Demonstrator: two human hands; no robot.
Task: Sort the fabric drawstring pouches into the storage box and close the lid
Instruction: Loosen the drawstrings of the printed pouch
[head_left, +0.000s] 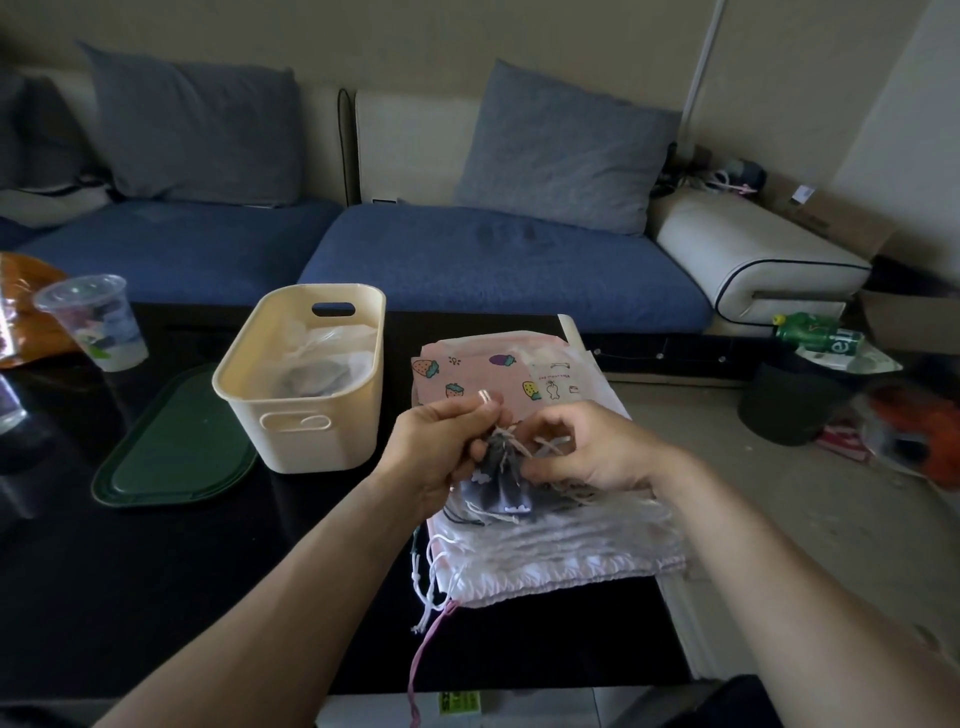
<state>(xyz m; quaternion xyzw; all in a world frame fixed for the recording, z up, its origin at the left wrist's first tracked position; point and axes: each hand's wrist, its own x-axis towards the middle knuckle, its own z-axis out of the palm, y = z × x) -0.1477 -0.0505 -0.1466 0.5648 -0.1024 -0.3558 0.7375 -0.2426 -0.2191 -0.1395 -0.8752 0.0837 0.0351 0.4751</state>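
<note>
Head view: our left hand (441, 441) and right hand (587, 452) both pinch the drawstrings of a small grey pouch (498, 483) above the pouch pile (561, 540) on the black bench (156, 582); beyond, the open cream storage box (301, 379) beside its green lid (176, 447).

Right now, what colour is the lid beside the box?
Dark green lid, head view.

Small grey pouch (501, 480) atop pouch stack (561, 540), cream storage box (304, 384) open, green lid (176, 447) beside
</note>
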